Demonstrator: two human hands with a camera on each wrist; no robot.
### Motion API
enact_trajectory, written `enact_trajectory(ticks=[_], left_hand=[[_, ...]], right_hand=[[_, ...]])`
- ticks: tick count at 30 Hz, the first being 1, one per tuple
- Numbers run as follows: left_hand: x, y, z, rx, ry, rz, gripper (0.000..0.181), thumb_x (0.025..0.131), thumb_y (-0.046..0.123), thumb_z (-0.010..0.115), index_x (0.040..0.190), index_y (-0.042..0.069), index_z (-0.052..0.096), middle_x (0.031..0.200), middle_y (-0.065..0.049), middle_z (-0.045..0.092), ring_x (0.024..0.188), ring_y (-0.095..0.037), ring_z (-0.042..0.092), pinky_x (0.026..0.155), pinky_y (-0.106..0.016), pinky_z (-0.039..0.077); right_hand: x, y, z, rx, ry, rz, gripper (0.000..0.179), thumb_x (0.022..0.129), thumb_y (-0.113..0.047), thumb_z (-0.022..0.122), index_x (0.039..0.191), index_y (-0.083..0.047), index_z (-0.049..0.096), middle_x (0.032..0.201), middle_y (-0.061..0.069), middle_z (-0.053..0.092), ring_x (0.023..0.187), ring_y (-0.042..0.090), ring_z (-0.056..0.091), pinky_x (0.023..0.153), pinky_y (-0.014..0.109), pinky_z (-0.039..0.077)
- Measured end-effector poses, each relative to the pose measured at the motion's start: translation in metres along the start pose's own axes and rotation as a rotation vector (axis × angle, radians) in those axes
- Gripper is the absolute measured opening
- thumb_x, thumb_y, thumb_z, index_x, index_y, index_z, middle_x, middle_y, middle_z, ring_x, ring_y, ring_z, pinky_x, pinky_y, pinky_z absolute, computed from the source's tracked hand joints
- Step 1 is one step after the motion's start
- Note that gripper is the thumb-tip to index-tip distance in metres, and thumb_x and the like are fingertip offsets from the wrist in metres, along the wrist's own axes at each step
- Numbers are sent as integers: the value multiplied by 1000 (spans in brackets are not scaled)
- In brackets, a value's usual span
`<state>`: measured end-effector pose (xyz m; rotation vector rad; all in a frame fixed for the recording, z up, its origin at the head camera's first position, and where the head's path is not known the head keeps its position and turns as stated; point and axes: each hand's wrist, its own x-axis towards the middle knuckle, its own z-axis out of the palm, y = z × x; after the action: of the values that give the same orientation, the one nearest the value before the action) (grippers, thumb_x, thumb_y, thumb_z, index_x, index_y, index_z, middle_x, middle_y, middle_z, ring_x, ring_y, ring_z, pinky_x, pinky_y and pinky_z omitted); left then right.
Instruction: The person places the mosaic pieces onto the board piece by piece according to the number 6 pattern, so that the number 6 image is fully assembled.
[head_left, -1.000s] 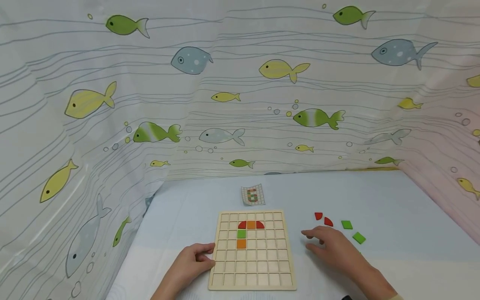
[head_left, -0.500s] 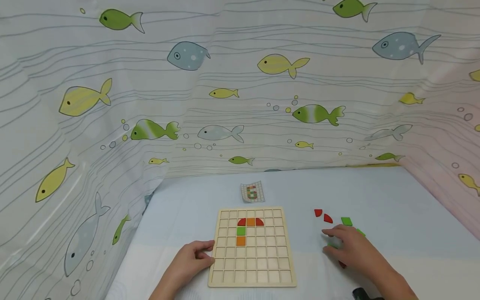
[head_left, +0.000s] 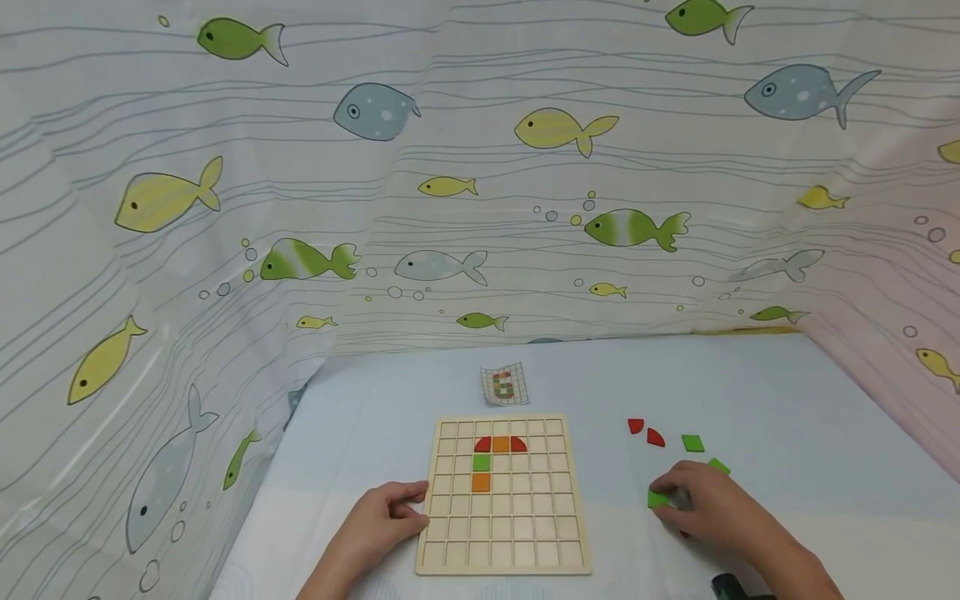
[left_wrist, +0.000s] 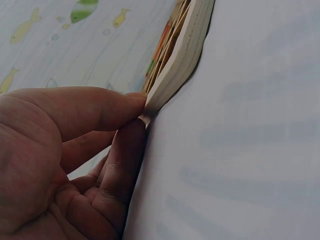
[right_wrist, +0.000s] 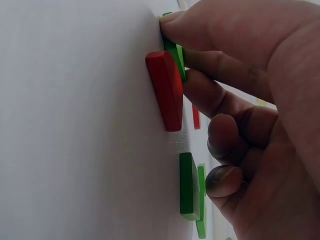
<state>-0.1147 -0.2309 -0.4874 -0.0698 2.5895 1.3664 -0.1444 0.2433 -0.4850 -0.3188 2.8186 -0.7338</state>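
While the left hand rests against the left edge of the wooden grid board, thumb and forefinger apart in the head view, the right hand pinches a green square tile well to the right of the board. The left hand's touch looks meant to steady the board, not lift it, since the board lies flat on the tabletop. Just beyond its far edge sits a small gridded card, presumably put there so its printed figure can be read over the board. Two inset red quarter-circles, two orange squares and one inset green square occupy cells, whose ridges likely keep them from sliding. Two loose red quarter-circles and two spare green tiles lie spread out beyond the right hand, one green partly covered by it; that spacing should let fingers reach each piece singly. The left wrist view shows the thumb tip and a fingertip against the board's edge, touching rather than clamping it. The right wrist view puts the pinched tile between the thumb tip and the fingertips opposite; whether it is clear of the tabletop cannot be told. Outside that grip, another red piece stands nearer the camera, and the last two fingers are curled with nothing in them.
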Motion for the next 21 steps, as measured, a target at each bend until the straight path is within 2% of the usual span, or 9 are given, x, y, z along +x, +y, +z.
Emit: enact_trajectory(ticks=[5, 11, 21], left_hand=[[0, 1, -1, 16, 16, -9, 57, 76, 24, 86, 126, 4, 67, 112, -2, 69, 79, -14, 62, 66, -27, 49], [0, 1, -1, 21, 17, 1, 57, 76, 24, 86, 126, 4, 67, 112, -3, 69, 79, -14, 62, 67, -28, 49], [0, 2, 0, 20, 12, 0, 56, 77, 23, 85, 126, 4, 67, 112, -3, 68, 78, -14, 62, 67, -28, 49]], right_hand=[[-1, -1, 0, 11, 19, -53, 24, 78, -37, 84, 96, -25, 75, 95, -15, 63, 92, 10, 60, 79, 37, 51], [0, -3, 3, -6, 56, -72, 21, 78, -37, 84, 96, -30, 74, 95, -20, 62, 92, 6, 59, 81, 34, 51], [10, -23, 4, -50, 136, -307, 19, 81, -27, 81, 99, -28, 75, 93, -25, 61, 92, 2, 58, 80, 31, 51]])
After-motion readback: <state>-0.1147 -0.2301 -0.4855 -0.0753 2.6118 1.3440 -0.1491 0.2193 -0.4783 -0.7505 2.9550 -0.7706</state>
